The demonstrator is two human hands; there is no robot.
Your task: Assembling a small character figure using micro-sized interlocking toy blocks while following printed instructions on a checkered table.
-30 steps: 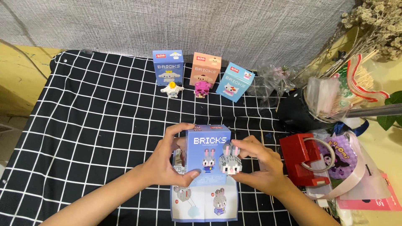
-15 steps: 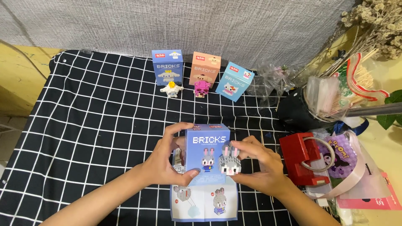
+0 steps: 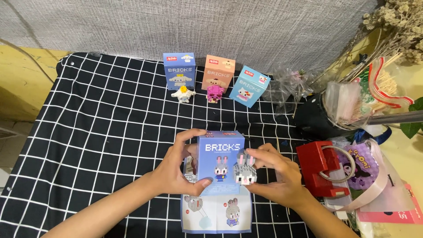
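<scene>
We've got the left hand (image 3: 176, 169) clasping the blue box (image 3: 219, 161) upright at bench (image 3: 97, 128) centre, over the leaflet (image 3: 216, 213). Right hand (image 3: 275, 176) fingers pinch the grey bunny (image 3: 243, 169) against the box front. Best keep the box vertical and set the bunny square, feet flat.

Your two forearms enter from the bottom edge of the frame, both bare, with no sleeves showing. Your left hand (image 3: 178, 169) and right hand (image 3: 275, 176) wear no gloves, rings, watch or bracelets. The fingernails are short and unpainted.
</scene>
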